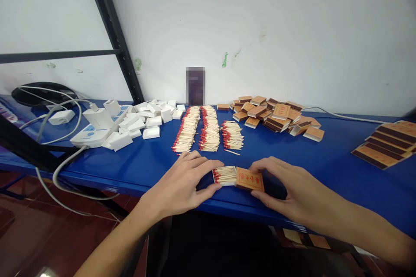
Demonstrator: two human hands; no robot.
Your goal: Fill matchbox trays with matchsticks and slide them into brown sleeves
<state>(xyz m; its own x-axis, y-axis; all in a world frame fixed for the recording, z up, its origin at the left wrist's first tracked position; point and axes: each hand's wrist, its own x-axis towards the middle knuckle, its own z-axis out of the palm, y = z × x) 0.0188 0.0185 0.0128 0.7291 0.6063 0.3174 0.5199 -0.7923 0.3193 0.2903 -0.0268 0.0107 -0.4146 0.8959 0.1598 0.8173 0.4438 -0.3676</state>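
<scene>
Near the front edge of the blue shelf, my left hand (188,179) grips the left end of a white matchbox tray (227,184) between thumb and fingers. Red-tipped matches (225,174) fill the tray. My right hand (286,186) pinches the orange matchbox sleeve (249,178), which meets the tray's right end. How far the tray reaches inside the sleeve is hidden. Just behind my hands lie two long rows of matches, a left row (187,130) and a middle row (209,130), plus a shorter pile (232,135) on the right.
White trays (143,119) are heaped at back left beside a power strip (94,134) with chargers and cables. Orange sleeves (276,112) form a pile at back right. More matchbox sleeves (386,145) stand at far right. A black metal post (113,30) rises on the left.
</scene>
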